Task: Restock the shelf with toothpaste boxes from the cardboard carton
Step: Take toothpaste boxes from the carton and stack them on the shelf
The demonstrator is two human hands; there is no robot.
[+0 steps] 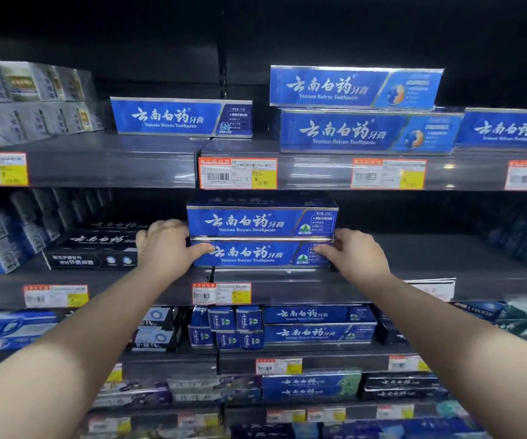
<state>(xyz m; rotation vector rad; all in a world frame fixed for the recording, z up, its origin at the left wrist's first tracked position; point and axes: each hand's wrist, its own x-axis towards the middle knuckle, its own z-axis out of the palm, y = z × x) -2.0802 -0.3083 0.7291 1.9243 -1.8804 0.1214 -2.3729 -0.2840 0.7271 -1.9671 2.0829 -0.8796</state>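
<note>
Hands (168, 245) (355, 255) gripping blue boxes (262, 236), black box (94, 248) (left)

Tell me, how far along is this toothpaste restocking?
Done: two stacked blue boxes sit on the middle shelf. In hand: the left hand and right hand grip the stack's ends. Left: bare shelf shows to their right; the carton is out of view, so the remainder is unclear.
</note>
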